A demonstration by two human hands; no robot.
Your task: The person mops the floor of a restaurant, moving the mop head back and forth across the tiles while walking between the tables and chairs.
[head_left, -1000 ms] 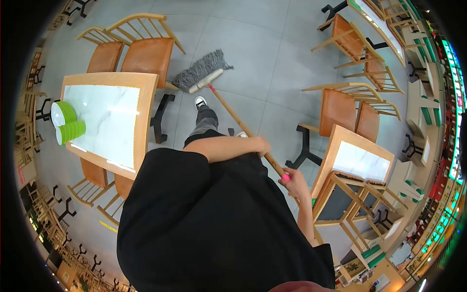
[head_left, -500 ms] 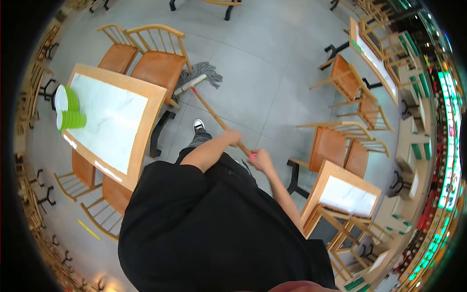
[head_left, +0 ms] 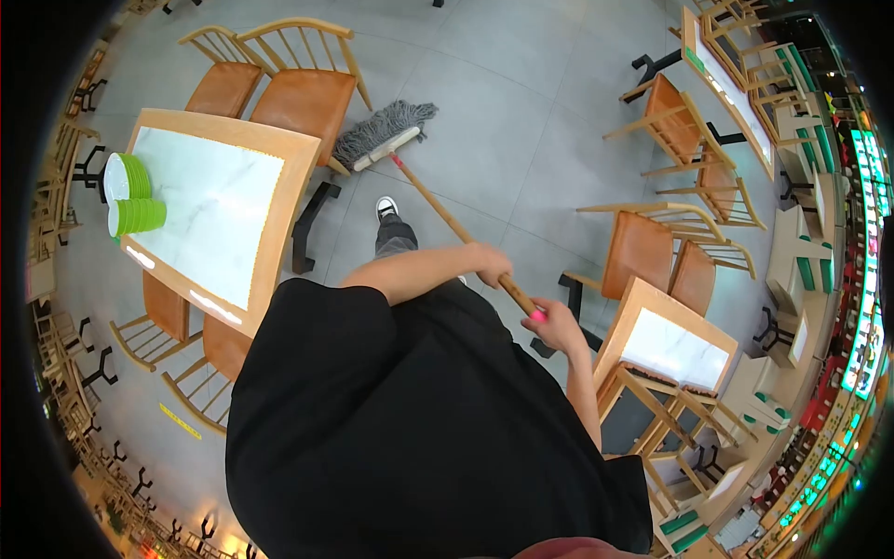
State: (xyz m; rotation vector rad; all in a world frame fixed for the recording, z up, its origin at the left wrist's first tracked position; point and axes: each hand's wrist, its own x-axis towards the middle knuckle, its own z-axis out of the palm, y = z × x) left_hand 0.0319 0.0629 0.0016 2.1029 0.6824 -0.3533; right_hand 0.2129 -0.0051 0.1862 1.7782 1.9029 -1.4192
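A mop (head_left: pixel 438 209) with a wooden handle slants across the floor in front of me. Its grey string head (head_left: pixel 384 130) lies on the tiles beside a chair's front legs, fixed to a white bar. My left hand (head_left: pixel 490 265) is closed around the upper part of the handle. Further up, my right hand (head_left: pixel 555 326) grips the handle near its end, where a pink patch shows. Some fingers of both hands are hidden from this angle.
To the left stands a table (head_left: pixel 300 154) with stacked green bowls (head_left: pixel 140 214) and brown-seated chairs (head_left: pixel 305 101) around it. More chairs (head_left: pixel 638 252) and a smaller table (head_left: pixel 643 298) stand at the right. My shoe (head_left: pixel 386 209) is on the grey tiled floor (head_left: pixel 503 102).
The mop head has come out from beside the chair, and more of its strings show. Both hands have moved right with the handle, toward my body.
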